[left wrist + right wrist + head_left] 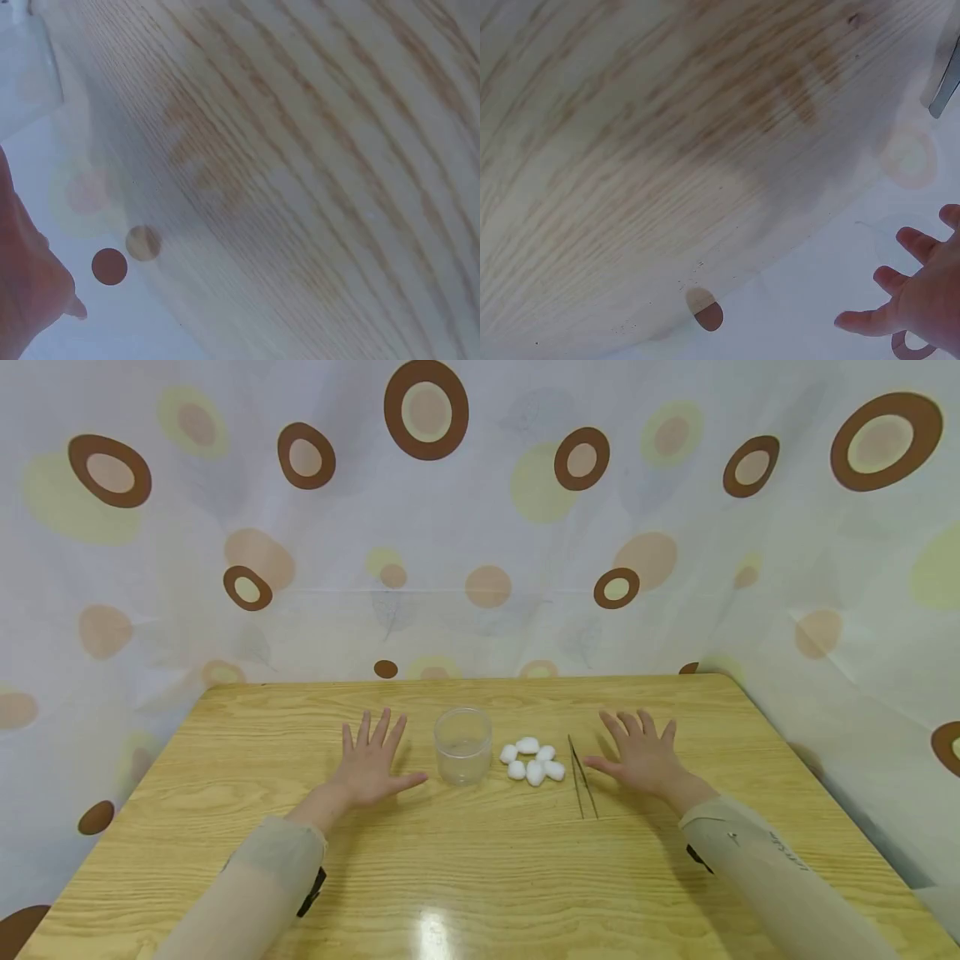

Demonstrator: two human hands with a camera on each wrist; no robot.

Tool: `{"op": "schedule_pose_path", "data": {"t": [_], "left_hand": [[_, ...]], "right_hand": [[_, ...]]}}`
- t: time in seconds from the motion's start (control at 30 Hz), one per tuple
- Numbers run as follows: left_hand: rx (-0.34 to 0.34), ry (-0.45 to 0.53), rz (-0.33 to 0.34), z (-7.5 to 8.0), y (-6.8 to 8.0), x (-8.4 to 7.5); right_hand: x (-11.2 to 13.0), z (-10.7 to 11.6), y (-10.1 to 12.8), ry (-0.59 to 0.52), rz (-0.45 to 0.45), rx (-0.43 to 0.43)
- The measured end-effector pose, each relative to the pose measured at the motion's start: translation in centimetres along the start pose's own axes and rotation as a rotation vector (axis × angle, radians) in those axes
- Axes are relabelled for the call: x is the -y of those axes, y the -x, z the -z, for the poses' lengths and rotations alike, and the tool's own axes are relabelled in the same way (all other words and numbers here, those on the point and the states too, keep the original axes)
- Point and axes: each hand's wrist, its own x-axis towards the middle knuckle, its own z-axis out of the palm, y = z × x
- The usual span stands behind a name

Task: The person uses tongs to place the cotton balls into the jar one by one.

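Note:
My left hand (369, 770) is spread with straight fingers, left of a clear round container (462, 762), its thumb pointing toward it without touching. Right of the container, several white cotton balls (535, 772) lie in a small ring on the table. Beside them are metal tweezers (578, 772), tips and arms lying lengthwise. Just to the right of the tweezers, my right hand (642, 760) is spread, holding nothing. Part of that hand (926, 296) and an end of the tweezers (945, 86) show in the right wrist view. The left wrist view catches the container's edge (26, 82).
Everything lies on a light wood-grain table (495, 877). A white curtain (450, 527) with brown, yellow and peach round shapes hangs behind the table and along both sides. Dark straps (312, 892) show at the sleeves.

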Motion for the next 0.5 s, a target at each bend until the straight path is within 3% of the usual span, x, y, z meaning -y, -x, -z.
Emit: {"op": "schedule_pose_path", "data": {"t": [0.2,0.5], "left_hand": [[-0.005,0.095,0.028,0.1,-0.2,-0.2],[-0.014,0.287,0.042,0.2,-1.0,-1.2]], "right_hand": [[0.4,0.3,-0.1,-0.021,-0.056,0.003],[1.0,1.0,-0.3,-0.192,-0.162,0.118]]}}
